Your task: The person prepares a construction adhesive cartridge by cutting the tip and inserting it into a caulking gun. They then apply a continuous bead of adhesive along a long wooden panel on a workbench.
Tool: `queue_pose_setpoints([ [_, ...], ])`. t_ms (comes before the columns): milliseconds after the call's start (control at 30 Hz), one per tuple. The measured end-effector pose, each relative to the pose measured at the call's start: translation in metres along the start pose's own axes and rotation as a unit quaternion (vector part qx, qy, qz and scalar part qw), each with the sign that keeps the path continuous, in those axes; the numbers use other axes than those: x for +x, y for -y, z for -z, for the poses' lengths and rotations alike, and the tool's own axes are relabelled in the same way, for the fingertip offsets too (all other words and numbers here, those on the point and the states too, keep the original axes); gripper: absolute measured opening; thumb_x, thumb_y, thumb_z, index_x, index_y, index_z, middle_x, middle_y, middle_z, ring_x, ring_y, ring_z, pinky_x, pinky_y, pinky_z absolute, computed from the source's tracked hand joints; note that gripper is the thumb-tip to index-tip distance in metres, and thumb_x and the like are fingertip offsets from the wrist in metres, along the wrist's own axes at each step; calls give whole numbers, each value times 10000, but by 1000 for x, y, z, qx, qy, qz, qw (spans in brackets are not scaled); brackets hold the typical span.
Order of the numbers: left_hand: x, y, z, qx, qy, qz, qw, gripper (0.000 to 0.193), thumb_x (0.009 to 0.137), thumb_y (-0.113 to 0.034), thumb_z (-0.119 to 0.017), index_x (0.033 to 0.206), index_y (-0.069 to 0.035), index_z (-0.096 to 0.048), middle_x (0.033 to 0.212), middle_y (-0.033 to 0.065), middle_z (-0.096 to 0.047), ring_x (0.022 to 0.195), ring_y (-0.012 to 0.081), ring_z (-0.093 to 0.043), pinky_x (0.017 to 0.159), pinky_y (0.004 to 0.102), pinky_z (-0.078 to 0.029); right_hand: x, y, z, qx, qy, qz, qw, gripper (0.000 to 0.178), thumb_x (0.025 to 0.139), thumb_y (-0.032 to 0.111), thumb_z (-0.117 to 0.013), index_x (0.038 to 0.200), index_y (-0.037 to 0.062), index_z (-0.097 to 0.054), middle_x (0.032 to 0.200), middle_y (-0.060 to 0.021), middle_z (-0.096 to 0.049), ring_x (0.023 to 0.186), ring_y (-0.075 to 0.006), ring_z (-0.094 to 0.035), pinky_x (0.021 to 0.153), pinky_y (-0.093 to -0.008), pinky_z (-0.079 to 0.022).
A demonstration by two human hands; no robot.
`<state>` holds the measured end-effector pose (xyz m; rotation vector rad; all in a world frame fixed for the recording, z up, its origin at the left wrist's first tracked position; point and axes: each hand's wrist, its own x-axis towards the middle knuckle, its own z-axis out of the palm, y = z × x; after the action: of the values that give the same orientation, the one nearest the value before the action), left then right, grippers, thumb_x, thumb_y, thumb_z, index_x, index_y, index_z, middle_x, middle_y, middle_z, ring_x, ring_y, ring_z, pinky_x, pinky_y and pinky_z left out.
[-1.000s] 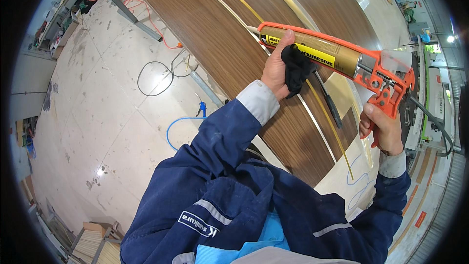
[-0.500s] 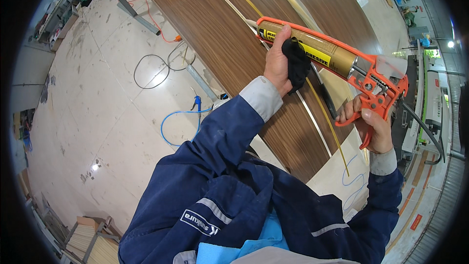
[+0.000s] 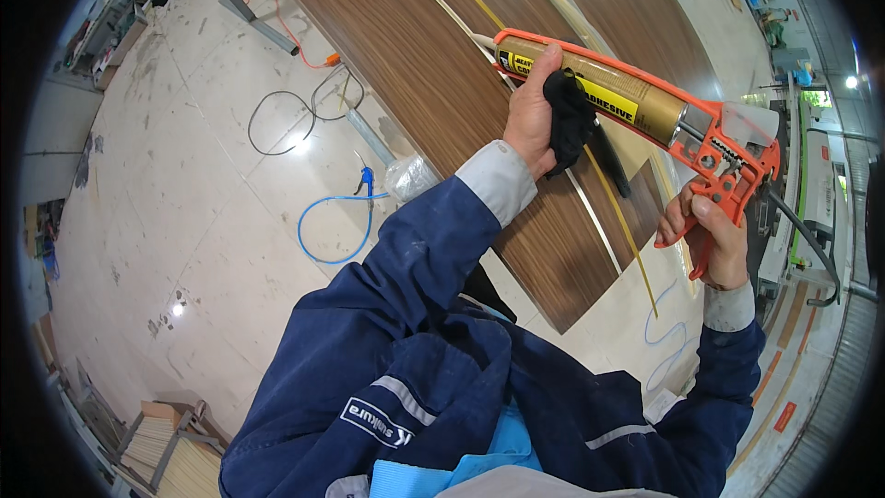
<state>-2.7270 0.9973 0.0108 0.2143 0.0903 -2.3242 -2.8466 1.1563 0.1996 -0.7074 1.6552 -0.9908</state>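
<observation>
An orange caulking gun [image 3: 728, 186], loaded with a gold and yellow adhesive cartridge [image 3: 656, 112], lies slantwise across my front, its pale nozzle [image 3: 485, 41] pointing left. Under the front of the cartridge, my left hand [image 3: 529, 120] is closed around it, thumb on top, with a black cloth [image 3: 570, 118] bunched at the palm. My right hand [image 3: 721, 238] wraps the handle and trigger at the rear. Below the gun is a dark wood-grain panel [image 3: 415, 74]. The nozzle tip appears over or against a white strip [image 3: 595, 221] on it; actual contact cannot be made out.
A thin yellow strip [image 3: 612, 201] runs along the panel, near a black rod-like thing [image 3: 610, 161]. On the floor to the left are a blue air gun [image 3: 366, 181] with a blue hose, a black cable [image 3: 263, 148] and a metal leg [image 3: 371, 138]. Machinery [image 3: 820, 184] stands at the right.
The caulking gun and both hands have shifted slightly right in the view. More of a clear plastic bag now shows by the metal leg, and the panel's near corner sits higher. Both grips stay the same.
</observation>
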Motion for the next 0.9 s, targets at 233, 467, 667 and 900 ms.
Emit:
queue_pose_setpoints([
  [233, -21, 20, -9, -41, -4, 20, 999, 426, 956, -426, -684, 1136, -46, -614, 988, 100, -687, 880, 207, -688, 791, 366, -580, -25, -4, 14, -26, -27, 2, 999, 261, 952, 275, -615, 931, 30, -527, 717, -87, -520, 641, -202, -554, 627, -362, -516],
  [467, -39, 43, -9, -40, 13, 52, 998, 479, 959, -446, -676, 1194, -36, -596, 1023, 107, -690, 920, 207, -691, 790, 367, -586, -55, -9, 28, -33, -52, -16, 998, 253, 955, 259, -614, 961, 17, -539, 705, -96, -532, 629, -209, -561, 611, -369, -514],
  [667, -55, 67, -13, -26, 10, 62, 998, 506, 954, -473, -671, 1199, -36, -592, 1031, 107, -693, 881, 203, -698, 757, 355, -591, -78, -18, 41, -35, -57, -20, 998, 243, 961, 249, -594, 952, 13, -535, 702, -98, -533, 629, -210, -560, 613, -376, -513],
  [900, -74, 106, -14, -14, -26, 54, 998, 489, 960, -473, -658, 1178, -38, -611, 997, 103, -698, 827, 192, -691, 692, 326, -583, -109, -30, 69, -34, -59, -37, 997, 250, 961, 251, -590, 974, 7, -538, 706, -102, -532, 631, -220, -559, 615, -381, -519],
])
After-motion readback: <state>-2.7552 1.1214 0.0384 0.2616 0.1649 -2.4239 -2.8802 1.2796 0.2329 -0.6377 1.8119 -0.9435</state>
